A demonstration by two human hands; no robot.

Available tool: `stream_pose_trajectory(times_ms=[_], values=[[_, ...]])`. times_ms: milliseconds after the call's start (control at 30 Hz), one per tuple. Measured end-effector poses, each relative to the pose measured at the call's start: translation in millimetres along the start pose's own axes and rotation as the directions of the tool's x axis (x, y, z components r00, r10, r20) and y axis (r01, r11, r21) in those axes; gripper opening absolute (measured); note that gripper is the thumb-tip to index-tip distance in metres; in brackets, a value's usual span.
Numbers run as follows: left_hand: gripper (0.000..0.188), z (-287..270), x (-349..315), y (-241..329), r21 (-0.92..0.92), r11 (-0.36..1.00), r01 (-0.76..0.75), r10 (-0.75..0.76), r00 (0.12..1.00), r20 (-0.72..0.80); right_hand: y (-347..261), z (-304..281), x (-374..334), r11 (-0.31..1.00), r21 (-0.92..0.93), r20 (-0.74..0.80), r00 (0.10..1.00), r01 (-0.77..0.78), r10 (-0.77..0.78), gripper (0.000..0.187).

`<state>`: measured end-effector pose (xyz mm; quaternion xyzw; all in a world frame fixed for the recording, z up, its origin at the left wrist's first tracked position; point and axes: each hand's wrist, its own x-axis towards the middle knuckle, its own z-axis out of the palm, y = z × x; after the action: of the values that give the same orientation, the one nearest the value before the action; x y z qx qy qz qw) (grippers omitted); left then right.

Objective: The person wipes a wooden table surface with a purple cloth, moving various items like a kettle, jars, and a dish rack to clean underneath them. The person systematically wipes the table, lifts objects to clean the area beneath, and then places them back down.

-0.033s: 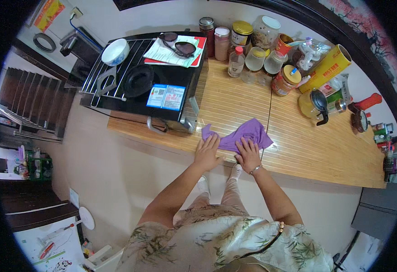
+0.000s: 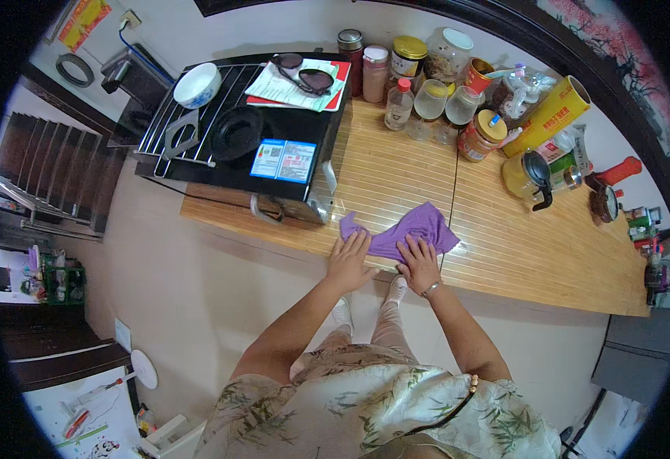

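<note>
At frame centre, the left hand and right hand conceal parts of the purple cloth from my remote view. Upper left: I cannot resolve print on the blue label. Upper right: the view's edge crops the floral panel.

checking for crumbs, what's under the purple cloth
The purple cloth lies on the wooden counter, whose surface shows around it. Left fingers and right fingers rest on top. Anything directly beneath is covered, so I can't tell about crumbs.
</note>
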<state>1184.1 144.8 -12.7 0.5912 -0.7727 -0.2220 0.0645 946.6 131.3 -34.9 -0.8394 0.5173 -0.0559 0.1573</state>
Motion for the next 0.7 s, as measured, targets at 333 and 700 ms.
stream_pose_trajectory(times_ms=[333,700], values=[[0.085,-1.2,-18.1,-5.6,0.085,0.993,-0.082,0.086,0.995,-0.049,12.2,-35.8,9.8,0.98,-0.111,0.11,0.978,-0.163,0.175,0.098],[0.09,-8.2,-53.9,-77.7,0.066,0.987,0.145,-0.132,0.976,-0.171,-85.6,29.0,29.6,0.999,0.02,0.006,1.0,0.027,-0.027,0.068]])
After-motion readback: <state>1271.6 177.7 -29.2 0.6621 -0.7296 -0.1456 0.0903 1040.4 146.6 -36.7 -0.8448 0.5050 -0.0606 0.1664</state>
